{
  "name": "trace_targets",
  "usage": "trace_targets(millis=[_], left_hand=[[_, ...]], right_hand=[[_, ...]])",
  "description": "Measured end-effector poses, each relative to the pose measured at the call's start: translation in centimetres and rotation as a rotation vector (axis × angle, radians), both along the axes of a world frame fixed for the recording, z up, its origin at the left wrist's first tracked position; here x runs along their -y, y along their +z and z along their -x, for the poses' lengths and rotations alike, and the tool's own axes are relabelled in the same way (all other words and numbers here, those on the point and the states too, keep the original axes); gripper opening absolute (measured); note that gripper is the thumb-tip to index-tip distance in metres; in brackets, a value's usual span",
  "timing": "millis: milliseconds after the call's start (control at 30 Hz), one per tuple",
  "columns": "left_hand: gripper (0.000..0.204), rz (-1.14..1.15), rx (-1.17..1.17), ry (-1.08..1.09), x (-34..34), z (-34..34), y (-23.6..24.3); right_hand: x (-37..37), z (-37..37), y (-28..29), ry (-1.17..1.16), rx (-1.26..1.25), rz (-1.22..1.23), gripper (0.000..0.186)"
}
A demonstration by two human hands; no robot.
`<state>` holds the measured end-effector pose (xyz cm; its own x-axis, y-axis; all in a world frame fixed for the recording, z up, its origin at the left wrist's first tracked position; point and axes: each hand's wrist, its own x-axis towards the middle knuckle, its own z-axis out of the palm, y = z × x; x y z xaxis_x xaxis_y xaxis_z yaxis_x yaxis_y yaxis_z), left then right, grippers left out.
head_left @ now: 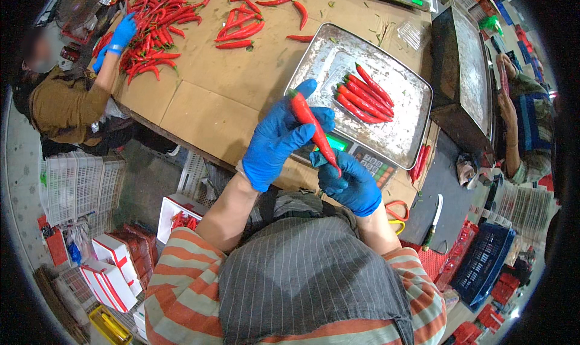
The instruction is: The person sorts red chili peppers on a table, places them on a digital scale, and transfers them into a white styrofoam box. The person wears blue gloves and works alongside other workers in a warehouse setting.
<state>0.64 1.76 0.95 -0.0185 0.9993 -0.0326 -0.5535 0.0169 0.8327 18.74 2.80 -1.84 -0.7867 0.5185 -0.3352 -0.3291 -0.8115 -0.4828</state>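
Both my hands wear blue gloves and hold one long red chili pepper [311, 124] between them, in front of a weighing scale. My left hand [283, 130] grips it near the green stem end, the thumb across its middle. The fingers of my right hand [345, 179] are closed on its pointed tip. Just beyond, several red chilies [364, 97] lie side by side on the scale's worn metal pan [402, 141]. The scale's lit green display [331, 141] and keypad [370, 164] are partly hidden by my hands.
A large heap of chilies [158, 25] covers the far left of the cardboard-topped table [205, 106], where a co-worker's gloved hand [122, 32] reaches in. Looser chilies [240, 28] lie midway. A knife [433, 222] rests at right, near orange-handled scissors [397, 212]. Another person [524, 118] stands far right.
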Motion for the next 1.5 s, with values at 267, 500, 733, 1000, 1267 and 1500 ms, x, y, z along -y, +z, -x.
trace_targets(millis=[267,500,733,1000,1267,1500], left_hand=[[0.053,0.083,0.044,0.183,-0.2,0.4,-0.6],[0.042,0.009,-0.118,0.309,0.1,0.0,-1.0],[0.039,0.086,-0.159,0.337,0.3,-1.3,-0.8],[0.027,0.108,-0.309,0.328,0.3,-1.3,-1.3],[0.033,0.131,-0.359,0.408,-1.4,1.9,-2.3],[0.030,0.202,-0.399,0.455,-4.8,5.6,-5.2]], right_hand=[[-0.8,-0.2,-1.0,-0.206,0.048,-0.119,0.037],[-1.4,-0.3,0.1,-0.627,0.554,-0.857,0.026],[-1.3,1.3,2.0,-0.500,1.069,-1.732,0.041],[-1.1,1.4,1.3,-0.506,1.139,-1.856,0.039],[-8.7,-4.7,-0.3,-0.665,1.503,-1.795,0.029],[-10.6,-5.1,-1.4,-0.513,1.626,-1.800,0.028]])
